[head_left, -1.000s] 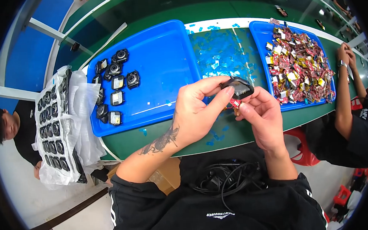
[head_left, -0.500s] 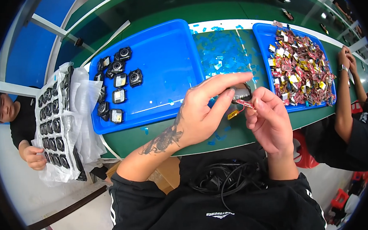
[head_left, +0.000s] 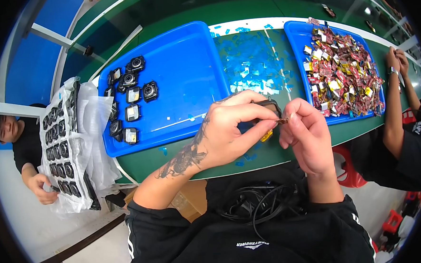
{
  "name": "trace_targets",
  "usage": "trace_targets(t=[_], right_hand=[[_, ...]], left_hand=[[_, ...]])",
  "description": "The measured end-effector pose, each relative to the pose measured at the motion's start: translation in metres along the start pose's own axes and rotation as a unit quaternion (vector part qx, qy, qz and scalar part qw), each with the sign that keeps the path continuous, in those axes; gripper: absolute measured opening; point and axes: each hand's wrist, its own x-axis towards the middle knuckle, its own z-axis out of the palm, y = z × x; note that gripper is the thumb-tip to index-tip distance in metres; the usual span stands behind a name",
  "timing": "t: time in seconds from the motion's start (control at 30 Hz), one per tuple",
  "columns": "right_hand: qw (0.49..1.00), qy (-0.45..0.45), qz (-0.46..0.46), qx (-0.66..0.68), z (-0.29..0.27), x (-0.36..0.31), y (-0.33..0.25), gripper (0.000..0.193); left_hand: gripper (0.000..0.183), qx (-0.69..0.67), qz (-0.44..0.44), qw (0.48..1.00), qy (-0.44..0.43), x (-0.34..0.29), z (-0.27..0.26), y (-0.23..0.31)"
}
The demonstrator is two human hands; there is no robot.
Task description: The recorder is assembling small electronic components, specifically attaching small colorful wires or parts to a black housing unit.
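Note:
My left hand is closed around a dark smartwatch case, its thumb and forefinger pressing near a small reddish circuit board. The board sticks out from the case, seen nearly edge-on. At its other end my right hand pinches with thumb and forefinger; the exact grip is partly hidden. Below my left thumb hangs a small yellow piece. Both hands are held above the green table near its front edge.
A blue tray on the left holds several watch cases. Another blue tray is heaped with red boards and yellow-and-white parts. Blue film scraps lie between them. A co-worker's hand touches a white tray of watches.
My left forefinger has curled in from straight and the thumb has come down to the board. The board has turned edge-on. The yellow piece has shifted under my left hand.

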Motion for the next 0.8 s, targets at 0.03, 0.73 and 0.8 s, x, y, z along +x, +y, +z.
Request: trace_targets(t=[0.03, 0.73, 0.8], right_hand=[[0.994, 0.009, -0.035, -0.107, -0.002, -0.001, 0.0, 0.01], [0.964, -0.051, 0.002, -0.26, -0.011, 0.005, -0.008, 0.025], [0.974, -0.002, -0.04, -0.225, -0.012, 0.003, -0.004, 0.011]], left_hand=[[0.014, -0.034, -0.038, 0.999, -0.004, 0.0, 0.001, 0.001], [0.007, -0.109, -0.218, 0.964, -0.105, 0.002, -0.003, 0.007], [0.007, -0.097, -0.217, 0.967, -0.092, 0.002, -0.002, 0.006]])
